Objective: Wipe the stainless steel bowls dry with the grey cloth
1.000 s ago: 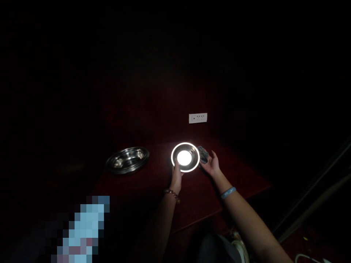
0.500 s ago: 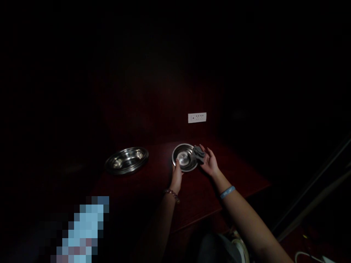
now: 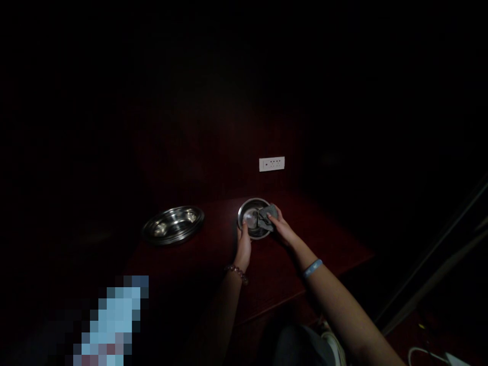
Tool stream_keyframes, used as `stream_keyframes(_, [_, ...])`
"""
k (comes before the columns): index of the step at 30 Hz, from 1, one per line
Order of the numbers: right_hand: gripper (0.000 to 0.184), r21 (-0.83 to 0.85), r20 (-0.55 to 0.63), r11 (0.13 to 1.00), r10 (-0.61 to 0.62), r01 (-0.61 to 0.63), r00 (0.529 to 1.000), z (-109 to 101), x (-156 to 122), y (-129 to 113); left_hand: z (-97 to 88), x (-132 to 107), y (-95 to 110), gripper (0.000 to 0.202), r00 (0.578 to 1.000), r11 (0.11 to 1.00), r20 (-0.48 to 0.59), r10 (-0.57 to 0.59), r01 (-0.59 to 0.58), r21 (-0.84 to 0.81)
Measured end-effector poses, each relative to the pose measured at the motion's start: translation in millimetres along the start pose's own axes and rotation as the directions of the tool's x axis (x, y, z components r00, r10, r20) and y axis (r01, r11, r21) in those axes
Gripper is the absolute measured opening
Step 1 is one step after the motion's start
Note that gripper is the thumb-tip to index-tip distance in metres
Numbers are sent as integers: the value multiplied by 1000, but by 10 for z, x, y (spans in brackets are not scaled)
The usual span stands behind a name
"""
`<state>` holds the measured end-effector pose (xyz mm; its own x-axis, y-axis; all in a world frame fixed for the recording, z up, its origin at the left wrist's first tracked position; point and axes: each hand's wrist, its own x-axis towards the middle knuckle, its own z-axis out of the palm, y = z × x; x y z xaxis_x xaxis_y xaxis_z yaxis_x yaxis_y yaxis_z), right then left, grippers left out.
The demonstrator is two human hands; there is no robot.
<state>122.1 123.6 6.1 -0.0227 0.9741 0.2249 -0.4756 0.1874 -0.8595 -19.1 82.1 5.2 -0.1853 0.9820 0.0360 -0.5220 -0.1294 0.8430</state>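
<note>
A shiny steel bowl (image 3: 249, 207) is tilted toward me above the dark red table. My left hand (image 3: 243, 249) grips its near left rim, thumb inside and the other fingers underneath. A grey cloth (image 3: 268, 218) lies over the bowl's right side, reaching into the inside. My right hand (image 3: 284, 230) is closed on that cloth at the right rim, with the thumb on top; its other fingers are mostly hidden behind cloth and bowl.
Wide steel dishes (image 3: 173, 226), seemingly stacked, rest on the table (image 3: 274, 274) to the left. A white socket panel (image 3: 272, 163) is on the wall behind. A pixelated light-blue patch covers the lower left. A white cable (image 3: 419, 349) lies at the lower right.
My right hand was spread with the cloth bunched near its fingers; now it has closed on the cloth, which lies flatter and farther into the bowl. The left hand keeps its hold.
</note>
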Motion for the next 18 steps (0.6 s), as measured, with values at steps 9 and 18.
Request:
stream_keyframes(9, [45,-266,16,964,34,-29,999,-28,25,78,140,-94,172,31,969,969,-23,244,-243,55])
stream_keyframes(18, [49,-497,-45,866,-86,52,995,-61,3,36,183,-156,199,66,971,973,70,226,-229,33])
